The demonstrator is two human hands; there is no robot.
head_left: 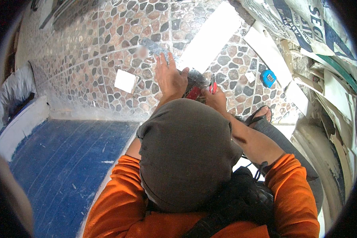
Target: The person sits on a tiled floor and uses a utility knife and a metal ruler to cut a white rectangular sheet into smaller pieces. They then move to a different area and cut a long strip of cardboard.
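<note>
My left hand (pixel 170 78) lies with its fingers stretched out at the near end of a grey, see-through-looking strip (pixel 152 47) on the pebble-patterned floor. To its right is my right hand (pixel 216 99), its fingers closed around a slim red-and-dark tool (pixel 213 84) whose exact kind I cannot make out. Between the hands sits a dark and red object (pixel 193 92), partly hidden by the grey cap. A long, bright white panel (pixel 212 35) stretches away from just beyond my hands.
A small white square tile (pixel 126 81) lies to the left. On the right are a blue tape measure (pixel 268 78), a small white scrap (pixel 250 76), leaning white offcuts (pixel 267 51) and a printed sack (pixel 301 23). A blue surface (pixel 75 166) fills the lower left.
</note>
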